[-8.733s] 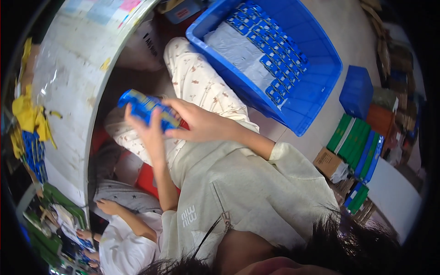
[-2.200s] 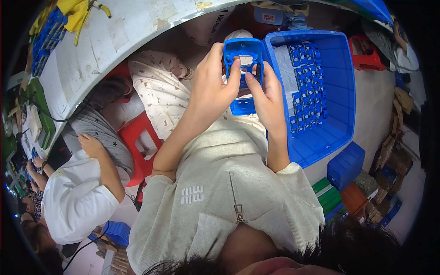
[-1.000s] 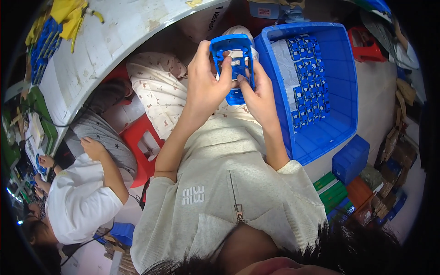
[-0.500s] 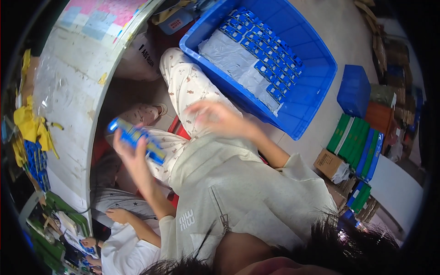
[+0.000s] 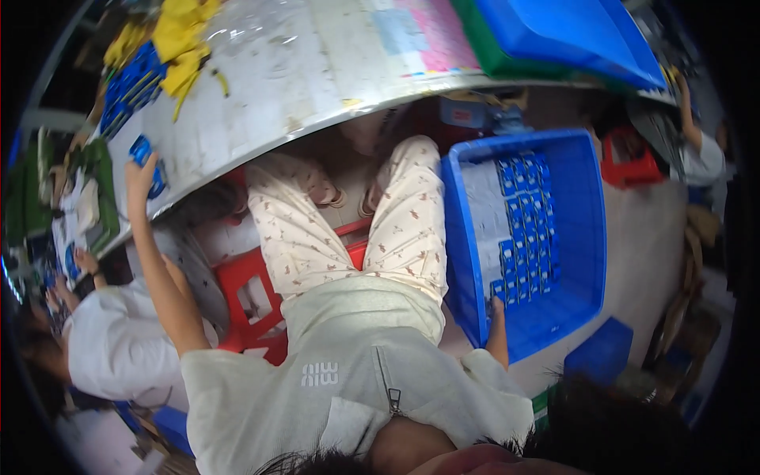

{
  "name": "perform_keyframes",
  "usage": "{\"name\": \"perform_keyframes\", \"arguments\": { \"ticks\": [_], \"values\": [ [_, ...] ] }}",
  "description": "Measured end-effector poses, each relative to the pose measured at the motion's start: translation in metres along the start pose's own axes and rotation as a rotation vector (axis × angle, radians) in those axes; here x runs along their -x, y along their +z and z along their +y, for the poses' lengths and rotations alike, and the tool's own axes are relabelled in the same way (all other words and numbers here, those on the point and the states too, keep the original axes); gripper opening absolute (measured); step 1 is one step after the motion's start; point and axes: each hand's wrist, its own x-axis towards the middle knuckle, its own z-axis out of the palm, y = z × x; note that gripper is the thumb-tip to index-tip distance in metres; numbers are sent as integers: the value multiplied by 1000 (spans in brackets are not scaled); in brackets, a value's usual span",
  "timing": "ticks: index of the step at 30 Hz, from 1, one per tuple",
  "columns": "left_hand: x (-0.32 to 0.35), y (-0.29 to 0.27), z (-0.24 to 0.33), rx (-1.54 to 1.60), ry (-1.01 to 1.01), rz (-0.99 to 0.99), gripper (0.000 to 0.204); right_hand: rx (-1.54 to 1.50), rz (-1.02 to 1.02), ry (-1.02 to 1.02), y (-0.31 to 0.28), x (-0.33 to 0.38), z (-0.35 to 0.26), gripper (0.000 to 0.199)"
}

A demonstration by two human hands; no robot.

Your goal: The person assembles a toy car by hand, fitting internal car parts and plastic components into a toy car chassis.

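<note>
My left hand (image 5: 142, 176) is stretched out over the white table at the left, its fingers closed round a blue oblong piece (image 5: 157, 184) with dark details. The piece's far end rises above my fingers. My right hand (image 5: 497, 310) reaches over the near left side of a large blue bin (image 5: 587, 237). Its fingers look pressed together at a blue piece (image 5: 496, 290) at the near end of the rows; they are small and partly hidden. Several similar blue pieces (image 5: 532, 226) stand in close rows in the bin, beside a pale grey sheet (image 5: 480, 207).
The white table (image 5: 289, 87) curves across the front, with yellow gloves (image 5: 180, 39) and a pile of blue pieces (image 5: 134, 87) at its left. Blue trays (image 5: 570, 36) stand at its far right. A person in white (image 5: 131, 340) sits at my left; red stools (image 5: 252, 293) stand nearby.
My view has swung leftward. My left hand, still holding the blue piece, has moved from near my lap to over the table. My right hand has moved from above my lap into the bin.
</note>
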Motion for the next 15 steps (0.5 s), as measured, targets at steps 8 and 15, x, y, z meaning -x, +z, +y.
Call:
{"name": "perform_keyframes", "arguments": {
  "ticks": [8, 15],
  "values": [
    [28, 14, 86, -384, 147, 405, 55, 73, -2, 71, -10, 30, 32, 52],
    [77, 34, 222, 352, 831, 302, 29, 119, 27, 195, -29, 38, 1, 53]
  ]
}}
